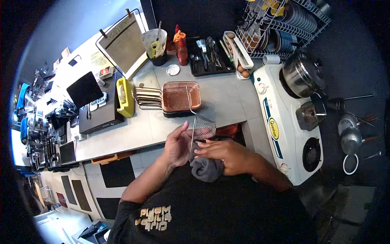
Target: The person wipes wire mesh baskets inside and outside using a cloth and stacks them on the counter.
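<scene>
A small wire mesh basket with a long thin handle is held upright in front of the body. My left hand supports it from the left, thumb raised and palm turned inward. My right hand presses a dark grey cloth against the basket's lower part; its fingers lie across the cloth and the handle. Just beyond the hands, a stack of copper-coloured mesh baskets sits on the counter, handles pointing left.
To the right is a white stove with a steel pot. A cutlery tray, an egg holder, red bottles and a dish rack stand at the back. A yellow tape dispenser is on the left.
</scene>
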The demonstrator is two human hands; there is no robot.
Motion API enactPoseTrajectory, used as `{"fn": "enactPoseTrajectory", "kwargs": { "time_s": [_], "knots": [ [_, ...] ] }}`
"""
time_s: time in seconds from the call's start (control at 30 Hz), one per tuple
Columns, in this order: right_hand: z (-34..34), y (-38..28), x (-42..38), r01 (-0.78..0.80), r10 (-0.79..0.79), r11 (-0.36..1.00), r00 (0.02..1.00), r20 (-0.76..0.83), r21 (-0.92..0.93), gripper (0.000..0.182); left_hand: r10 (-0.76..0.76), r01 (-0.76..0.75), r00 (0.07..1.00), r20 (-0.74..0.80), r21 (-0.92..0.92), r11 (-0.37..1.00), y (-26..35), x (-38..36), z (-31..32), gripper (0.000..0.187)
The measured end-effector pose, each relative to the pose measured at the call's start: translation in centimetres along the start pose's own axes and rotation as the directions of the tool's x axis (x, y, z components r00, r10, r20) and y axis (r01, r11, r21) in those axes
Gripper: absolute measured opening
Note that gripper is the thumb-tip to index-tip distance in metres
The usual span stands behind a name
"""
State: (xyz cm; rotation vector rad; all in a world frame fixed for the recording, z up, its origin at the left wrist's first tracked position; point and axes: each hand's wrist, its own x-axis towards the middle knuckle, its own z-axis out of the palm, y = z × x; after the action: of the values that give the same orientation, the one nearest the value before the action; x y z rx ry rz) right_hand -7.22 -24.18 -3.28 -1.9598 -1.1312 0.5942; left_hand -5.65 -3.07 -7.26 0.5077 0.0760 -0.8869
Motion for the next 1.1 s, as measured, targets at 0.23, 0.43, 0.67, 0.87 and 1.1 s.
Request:
{"fn": "enactPoseTrajectory", "kwargs": {
  "time_s": [0.23,0.43,0.67,0.87,1.1],
  "knots": [
    [-6.2,0.4,-1.3,-0.086,-0.13,0.895,0.89,-0.438,-0.438,0.065,0.185,-0.241,0.918,-0.35,-0.124,0.963,-1.0,4.2,5.9,0.038],
    [-5.2,1.0,-2.6,0.247,-0.269,0.83,0.963,0.029,-0.5,0.05,0.34,-0.362,0.849,-0.404,0.023,0.932,1.0,6.4,5.8,0.033],
    [-9.8,-1.1,-2.9,-0.044,-0.292,0.887,0.719,-0.631,-0.46,0.061,0.521,-0.489,0.757,-0.394,0.188,0.852,-0.2,5.4,6.1,0.028],
    [-6.5,0.7,-0.2,0.069,-0.13,0.99,0.765,-0.631,-0.12,0.055,0.805,-0.569,0.579,-0.125,0.646,0.509,0.2,2.3,2.7,0.051],
    [0.5,-2.7,2.3,-0.115,0.179,0.984,0.695,-0.697,0.138,0.034,0.803,-0.704,0.549,-0.232,0.388,0.594,3.0,-4.4,2.6,0.057]
  ]
}}
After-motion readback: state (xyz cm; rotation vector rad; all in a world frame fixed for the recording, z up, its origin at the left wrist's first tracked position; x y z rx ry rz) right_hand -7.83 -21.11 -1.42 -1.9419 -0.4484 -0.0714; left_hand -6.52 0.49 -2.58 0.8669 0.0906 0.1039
